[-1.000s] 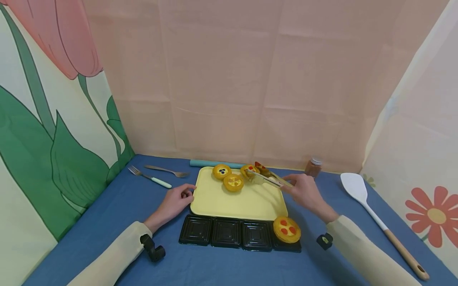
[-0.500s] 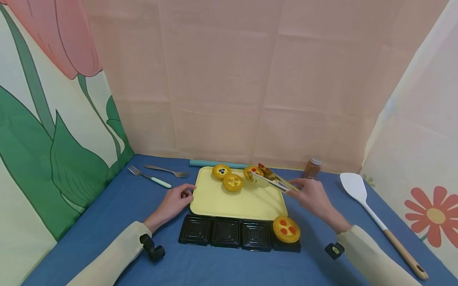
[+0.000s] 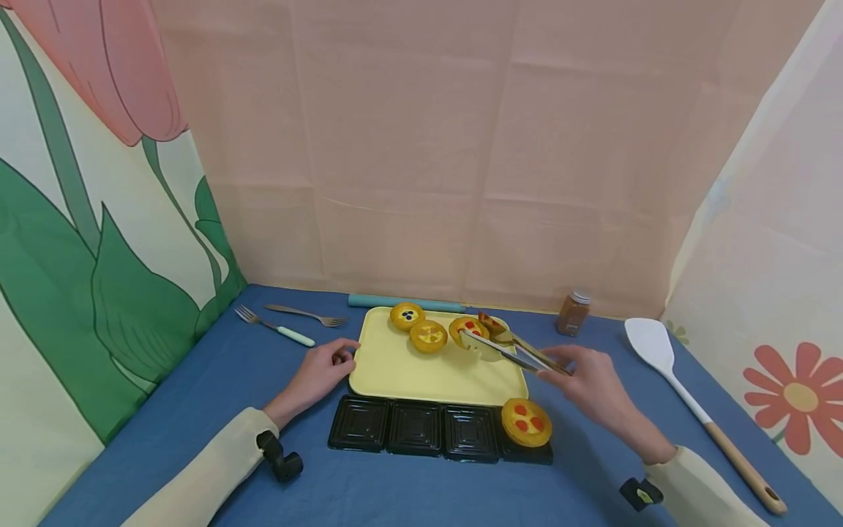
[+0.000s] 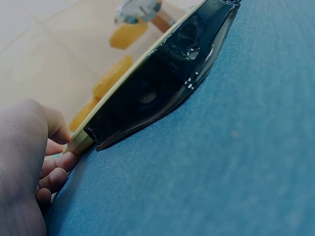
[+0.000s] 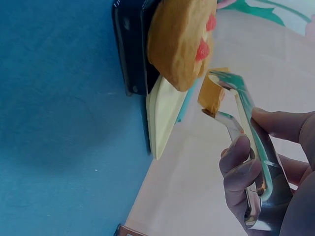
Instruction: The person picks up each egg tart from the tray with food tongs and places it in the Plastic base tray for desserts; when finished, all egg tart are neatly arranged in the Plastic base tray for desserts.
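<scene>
While forks [image 3: 295, 336] lie left of the tray [image 3: 415, 377] of fruit tarts [image 3: 428, 336], left grip [image 3: 326, 369] pinches it, right grip [image 3: 596, 380] clasps tongs [image 5: 268, 157].

Straight ahead of you, a pinkish-beige backdrop [image 3: 421, 183] with faint fold creases fills the upper middle of the frame. On your left stands a pale panel [image 3: 154, 234] printed with a big pink tulip [image 3: 105, 66] and green leaves [image 3: 138, 300]; at the right edge, a whitish panel [image 3: 777, 256] carries a red flower [image 3: 801, 397]. The blue-covered bench [image 3: 395, 494] spans the lower frame, softly lit.
</scene>
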A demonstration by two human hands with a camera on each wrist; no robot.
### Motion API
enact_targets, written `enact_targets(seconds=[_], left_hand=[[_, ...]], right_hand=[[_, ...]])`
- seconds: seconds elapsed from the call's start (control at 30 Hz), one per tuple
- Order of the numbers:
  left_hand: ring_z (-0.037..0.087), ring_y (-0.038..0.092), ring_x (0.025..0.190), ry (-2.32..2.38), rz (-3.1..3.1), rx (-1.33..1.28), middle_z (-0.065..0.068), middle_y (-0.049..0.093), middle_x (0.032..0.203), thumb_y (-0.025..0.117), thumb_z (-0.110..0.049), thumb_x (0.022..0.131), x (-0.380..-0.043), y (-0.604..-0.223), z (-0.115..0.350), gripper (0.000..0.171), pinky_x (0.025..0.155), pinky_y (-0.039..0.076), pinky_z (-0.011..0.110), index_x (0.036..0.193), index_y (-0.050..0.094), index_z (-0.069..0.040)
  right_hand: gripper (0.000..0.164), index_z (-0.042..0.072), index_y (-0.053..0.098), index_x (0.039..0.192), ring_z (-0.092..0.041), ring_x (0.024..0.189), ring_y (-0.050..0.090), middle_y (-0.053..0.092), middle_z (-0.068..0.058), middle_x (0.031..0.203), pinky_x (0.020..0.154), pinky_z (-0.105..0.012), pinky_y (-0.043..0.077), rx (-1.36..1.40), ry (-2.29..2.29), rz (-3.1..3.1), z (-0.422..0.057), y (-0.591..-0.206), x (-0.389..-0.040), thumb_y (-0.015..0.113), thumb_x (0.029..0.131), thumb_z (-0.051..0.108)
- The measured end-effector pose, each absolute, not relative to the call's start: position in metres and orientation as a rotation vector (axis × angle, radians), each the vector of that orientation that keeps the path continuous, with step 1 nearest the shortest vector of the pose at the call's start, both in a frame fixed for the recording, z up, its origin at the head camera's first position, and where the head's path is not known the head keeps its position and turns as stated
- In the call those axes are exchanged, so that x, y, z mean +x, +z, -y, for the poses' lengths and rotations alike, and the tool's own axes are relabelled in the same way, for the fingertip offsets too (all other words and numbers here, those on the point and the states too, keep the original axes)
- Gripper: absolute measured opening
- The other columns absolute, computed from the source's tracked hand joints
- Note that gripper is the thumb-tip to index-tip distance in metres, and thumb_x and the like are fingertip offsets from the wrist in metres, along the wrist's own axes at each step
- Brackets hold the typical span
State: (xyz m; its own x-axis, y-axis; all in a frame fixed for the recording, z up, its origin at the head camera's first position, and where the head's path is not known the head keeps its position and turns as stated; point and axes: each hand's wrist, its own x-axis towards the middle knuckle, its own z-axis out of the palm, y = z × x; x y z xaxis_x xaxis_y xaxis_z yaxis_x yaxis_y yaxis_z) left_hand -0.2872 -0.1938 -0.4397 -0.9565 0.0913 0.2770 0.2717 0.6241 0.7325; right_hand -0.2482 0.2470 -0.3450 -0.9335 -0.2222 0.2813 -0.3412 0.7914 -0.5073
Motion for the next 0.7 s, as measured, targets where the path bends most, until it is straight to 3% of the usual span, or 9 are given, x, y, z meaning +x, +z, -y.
enact_targets(seconds=[0.5,0.7], left_hand=[[0.016,0.052,0.068,-1.248,2.623,-0.313,-0.001,0.063,0.086,0.059,-0.006,0.093,-0.288,-0.441,0.195,0.034,0.067,0.041,0.032,0.125,0.068,-0.005],[0.017,0.052,0.067,-1.252,2.615,-0.326,-0.001,0.063,0.086,0.059,-0.006,0.092,-0.288,-0.442,0.195,0.034,0.067,0.041,0.033,0.125,0.068,-0.004]], right_hand=[[0.038,0.007,0.073,0.119,-0.015,0.056,0.055,0.067,0.001,0.082,0.046,-0.03,0.042,0.387,0.865,2.801,-0.251,-0.347,-0.22,0.08,0.087,0.025],[0.037,0.009,0.073,0.119,-0.015,0.056,0.057,0.068,0.0,0.088,0.047,-0.03,0.044,0.359,0.891,2.827,-0.253,-0.346,-0.208,0.081,0.086,0.023]])
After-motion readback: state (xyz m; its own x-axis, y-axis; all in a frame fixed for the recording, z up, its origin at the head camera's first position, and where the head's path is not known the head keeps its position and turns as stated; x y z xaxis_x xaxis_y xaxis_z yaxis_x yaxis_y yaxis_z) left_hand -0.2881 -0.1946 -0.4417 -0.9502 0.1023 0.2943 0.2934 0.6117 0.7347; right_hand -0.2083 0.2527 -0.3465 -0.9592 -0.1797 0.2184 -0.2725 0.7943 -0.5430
